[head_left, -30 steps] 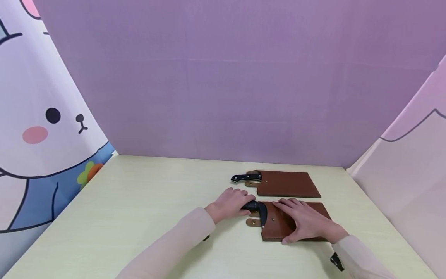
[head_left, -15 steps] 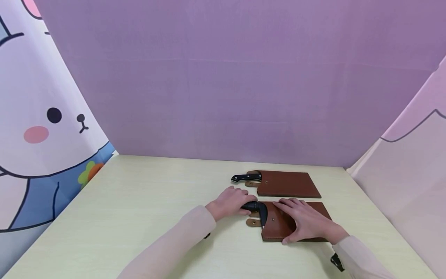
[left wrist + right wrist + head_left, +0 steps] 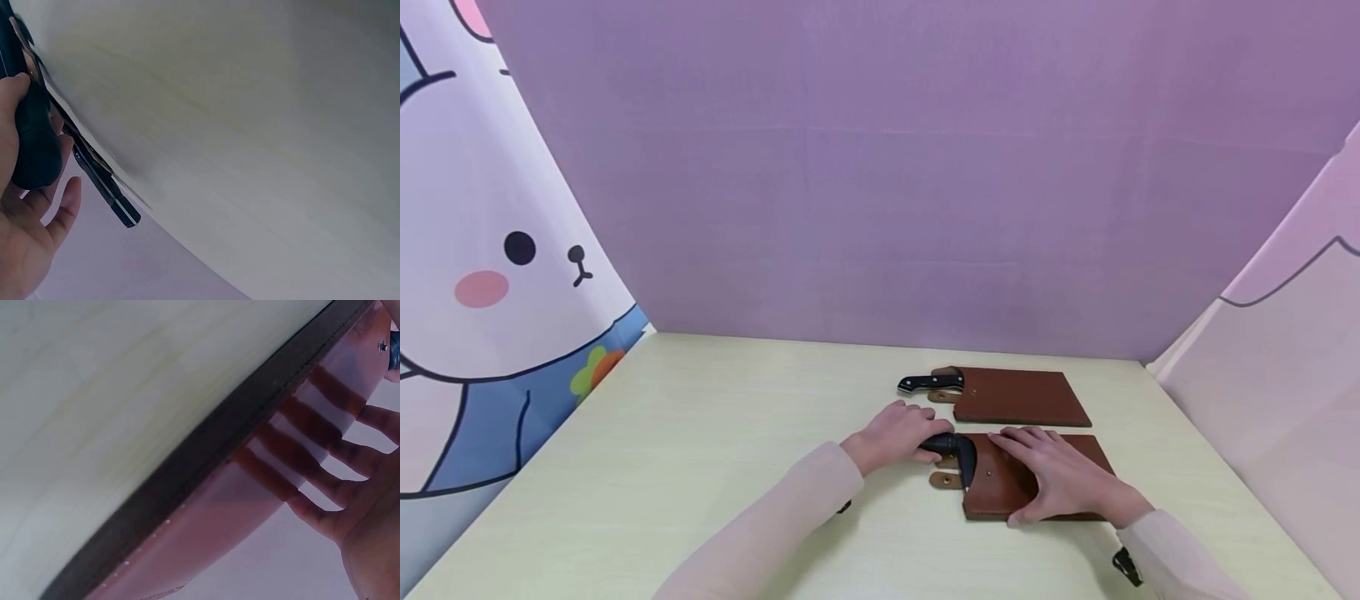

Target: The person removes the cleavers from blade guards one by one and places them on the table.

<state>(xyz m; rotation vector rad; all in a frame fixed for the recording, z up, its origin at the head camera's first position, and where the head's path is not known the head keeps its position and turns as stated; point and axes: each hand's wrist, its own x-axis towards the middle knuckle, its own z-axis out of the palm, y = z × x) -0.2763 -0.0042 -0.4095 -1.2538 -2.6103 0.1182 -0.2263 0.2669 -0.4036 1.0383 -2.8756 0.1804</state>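
My left hand (image 3: 897,437) grips the black handle (image 3: 942,442) of a knife. In the left wrist view the thumb and fingers wrap that handle (image 3: 39,147). The knife's blade is hidden inside a brown leather sheath (image 3: 985,502) lying flat on the table; only a dark curved part by the handle shows at its mouth. Across the sheath spreads my right hand (image 3: 1060,475), its thumb at the near edge. Seen from the right wrist, straight fingertips of that hand (image 3: 369,519) touch the glossy sheath face (image 3: 212,531), which mirrors them. Tan snap straps (image 3: 946,480) stick out leftward, unfastened.
Behind lies a second brown sheath (image 3: 1018,396) with a black riveted knife handle (image 3: 928,382) protruding left and a loose strap (image 3: 942,397). The pale table (image 3: 760,408) meets a purple backdrop (image 3: 880,208) at the rear; printed cloths hang on both sides.
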